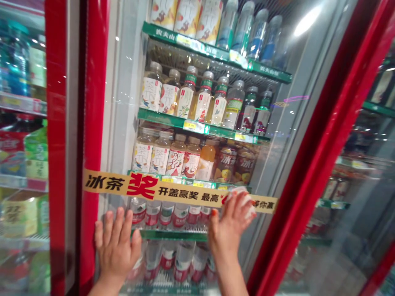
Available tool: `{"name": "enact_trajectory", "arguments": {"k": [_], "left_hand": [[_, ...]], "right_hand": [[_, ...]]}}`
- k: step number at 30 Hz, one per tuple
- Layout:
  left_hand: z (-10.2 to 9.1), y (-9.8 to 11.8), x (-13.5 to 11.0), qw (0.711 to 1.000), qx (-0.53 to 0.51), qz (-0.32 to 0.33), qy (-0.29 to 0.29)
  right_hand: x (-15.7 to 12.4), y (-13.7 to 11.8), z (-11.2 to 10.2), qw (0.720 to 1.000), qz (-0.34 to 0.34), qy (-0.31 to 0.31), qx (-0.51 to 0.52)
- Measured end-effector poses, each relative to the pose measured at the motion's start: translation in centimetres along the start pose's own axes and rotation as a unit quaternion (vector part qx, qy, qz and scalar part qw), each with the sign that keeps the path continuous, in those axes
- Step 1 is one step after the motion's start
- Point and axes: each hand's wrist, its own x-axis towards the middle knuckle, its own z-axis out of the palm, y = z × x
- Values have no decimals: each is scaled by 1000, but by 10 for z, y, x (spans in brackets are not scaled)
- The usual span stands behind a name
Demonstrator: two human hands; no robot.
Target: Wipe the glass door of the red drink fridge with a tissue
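Head view: L hand (115, 248) flat on glass door (120, 123) of red-framed drinks fridge (95, 102), fingers spread apart, nothing held. R hand (230, 226) curled, clamping crumpled white tissue (243, 201) to glass, at end of yellow printed banner strip (182, 191). Smooth glass; round plastic bottles (185, 98) behind on green shelves (185, 121). Risk: thin tissue tearing if glass wet; strip edge lifting w/ rubbing.

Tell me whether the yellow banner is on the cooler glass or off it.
On: the yellow banner spans the glass, with the right hand pressing a white wad onto it.
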Motion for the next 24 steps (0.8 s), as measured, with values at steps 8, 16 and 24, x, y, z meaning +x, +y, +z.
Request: {"name": "enact_trajectory", "arguments": {"k": [8, 16, 24], "left_hand": [[1, -3, -4, 1000, -10, -1, -10], [1, -3, -7, 1000, -9, -13, -12], [2, -3, -5, 1000, -8, -4, 0]], "right_hand": [[-36, 18, -1, 996, -30, -86, 9], [-11, -39, 0, 1000, -27, -5, 13], [2, 34, -8, 1000, 22, -8, 14]]}}
